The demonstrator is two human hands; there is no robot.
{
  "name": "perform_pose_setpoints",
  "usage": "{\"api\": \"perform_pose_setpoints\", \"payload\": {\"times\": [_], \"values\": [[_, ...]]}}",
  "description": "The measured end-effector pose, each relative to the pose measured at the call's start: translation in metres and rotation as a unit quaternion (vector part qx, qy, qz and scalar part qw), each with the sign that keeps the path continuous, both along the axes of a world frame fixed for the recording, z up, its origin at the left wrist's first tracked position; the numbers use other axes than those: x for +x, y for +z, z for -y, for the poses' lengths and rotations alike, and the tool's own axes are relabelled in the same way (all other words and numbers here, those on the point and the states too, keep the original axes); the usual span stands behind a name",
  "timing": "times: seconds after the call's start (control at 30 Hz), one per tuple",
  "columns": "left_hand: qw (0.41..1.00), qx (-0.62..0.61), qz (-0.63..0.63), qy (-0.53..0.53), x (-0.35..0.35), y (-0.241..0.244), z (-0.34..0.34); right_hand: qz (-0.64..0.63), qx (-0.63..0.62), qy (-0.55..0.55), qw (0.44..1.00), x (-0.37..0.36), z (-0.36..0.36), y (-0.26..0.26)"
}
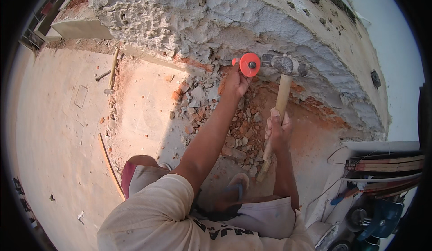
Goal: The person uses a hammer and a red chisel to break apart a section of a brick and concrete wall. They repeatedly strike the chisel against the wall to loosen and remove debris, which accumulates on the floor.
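Note:
My left hand (237, 81) grips a chisel with a round orange hand guard (245, 67), held against the broken lower face of a concrete wall (189, 25). The chisel's dark struck end shows at the guard's middle; its tip is hidden. In my right hand (278, 128) is the wooden handle of a sledgehammer (283, 90). The worn steel hammer head (282, 64) is just right of the guard, and whether it touches the chisel I cannot tell. Below both hands, grey and orange rubble (248, 126) is heaped on the floor by my sandalled foot (239, 183).
A second hammer (114, 70) and a short metal bar (103, 75) lie on the concrete floor (57, 122) at left. Nearer is a thin wooden strip (109, 163). Boards (388, 165) and a dark blue-green object (383, 217) crowd the right side.

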State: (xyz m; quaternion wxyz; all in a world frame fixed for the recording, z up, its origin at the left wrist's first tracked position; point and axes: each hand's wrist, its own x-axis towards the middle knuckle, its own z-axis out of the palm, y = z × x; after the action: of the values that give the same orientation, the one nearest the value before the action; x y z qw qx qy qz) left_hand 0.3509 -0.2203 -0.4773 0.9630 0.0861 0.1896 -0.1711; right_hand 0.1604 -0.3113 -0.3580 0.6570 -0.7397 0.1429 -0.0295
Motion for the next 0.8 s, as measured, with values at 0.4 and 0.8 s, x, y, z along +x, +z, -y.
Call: {"api": "perform_pose_setpoints", "payload": {"times": [0.4, 0.8], "values": [[0.999, -0.032, -0.012, -0.019, -0.002, 0.005, 0.006, 0.175, -0.183, -0.088, 0.963, 0.018, 0.009, -0.066], [0.999, -0.010, -0.044, -0.012, -0.002, 0.008, -0.001, 0.287, 0.033, -0.102, 0.952, -0.004, 0.013, 0.072]]}}
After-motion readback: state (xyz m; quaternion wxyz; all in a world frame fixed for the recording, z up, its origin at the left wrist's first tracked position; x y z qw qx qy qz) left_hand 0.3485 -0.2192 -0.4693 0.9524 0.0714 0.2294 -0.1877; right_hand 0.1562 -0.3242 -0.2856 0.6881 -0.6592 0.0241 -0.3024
